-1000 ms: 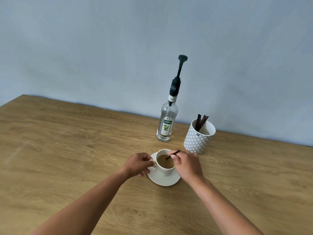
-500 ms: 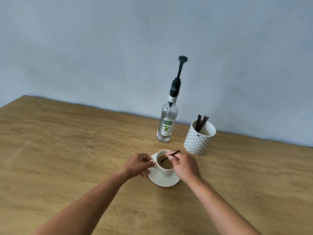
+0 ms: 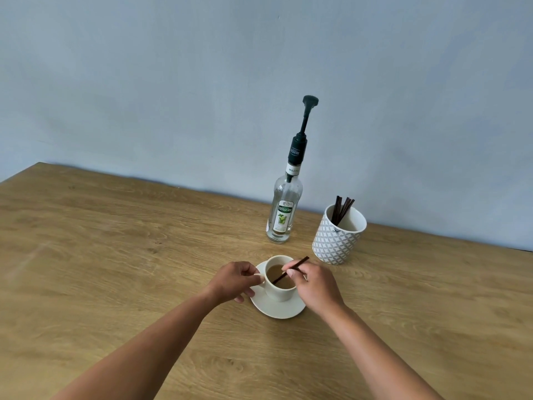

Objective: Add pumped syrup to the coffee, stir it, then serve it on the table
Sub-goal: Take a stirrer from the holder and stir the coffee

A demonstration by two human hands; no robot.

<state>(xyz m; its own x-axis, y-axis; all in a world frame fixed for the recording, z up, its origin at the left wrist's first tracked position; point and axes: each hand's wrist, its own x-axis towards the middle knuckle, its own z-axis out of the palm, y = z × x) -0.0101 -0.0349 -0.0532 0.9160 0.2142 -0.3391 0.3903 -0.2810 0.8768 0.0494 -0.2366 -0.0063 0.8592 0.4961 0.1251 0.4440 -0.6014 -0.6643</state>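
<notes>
A white cup [image 3: 278, 293] of light-brown coffee [image 3: 276, 272] stands on a white saucer [image 3: 277, 310] on the wooden table [image 3: 115, 255]. My left hand [image 3: 235, 281] pinches the cup's handle on the left side. My right hand [image 3: 314, 285] holds a dark stir stick [image 3: 298, 264] between thumb and fingers. The stick slants down to the left, its lower end dipped in the coffee. Behind the cup stands a clear syrup bottle [image 3: 284, 217] with a tall black pump [image 3: 302, 131], apart from both hands.
A white patterned holder [image 3: 337, 241] with several more dark stir sticks [image 3: 341, 209] stands right of the bottle. A pale blue wall runs behind the table. The table's left corner shows at the far left.
The stir stick has swung within the cup, its upper end now raised further to the right and its tip nearer the cup's left. My left hand stays on the handle.
</notes>
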